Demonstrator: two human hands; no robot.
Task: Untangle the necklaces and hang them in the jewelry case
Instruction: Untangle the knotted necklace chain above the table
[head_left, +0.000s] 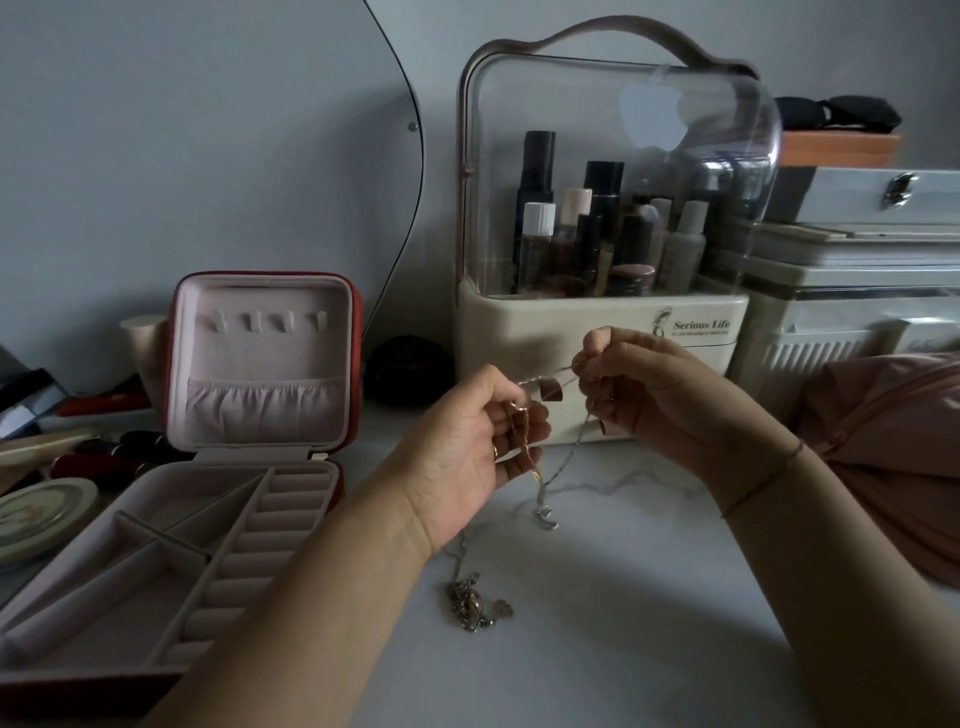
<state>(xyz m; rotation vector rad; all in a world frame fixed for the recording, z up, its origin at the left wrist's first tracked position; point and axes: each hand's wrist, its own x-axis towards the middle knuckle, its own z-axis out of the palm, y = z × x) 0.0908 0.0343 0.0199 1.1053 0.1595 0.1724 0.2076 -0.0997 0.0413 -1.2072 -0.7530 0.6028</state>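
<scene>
Silver chain (544, 517) runs 9-to-3 o'clock between left hand (467, 441) and right hand (654, 400), both pinching it; jewelry case (260, 353) stands at 9 o'clock, nearer the left hand.

Pale tabletop (649, 623) under jewelry case (93, 597), cosmetics organizer (597, 322), seemingly tangled necklaces (470, 603).

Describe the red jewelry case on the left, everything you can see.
The square red jewelry case stands open on the pale marble-look tabletop, at the left. Its lid is upright. The pink velvety lining carries a row of small hooks, all bare, above a gathered elastic pocket. The flat base has empty divided compartments and a column of ring rolls. Nothing hangs or lies in it.
</scene>
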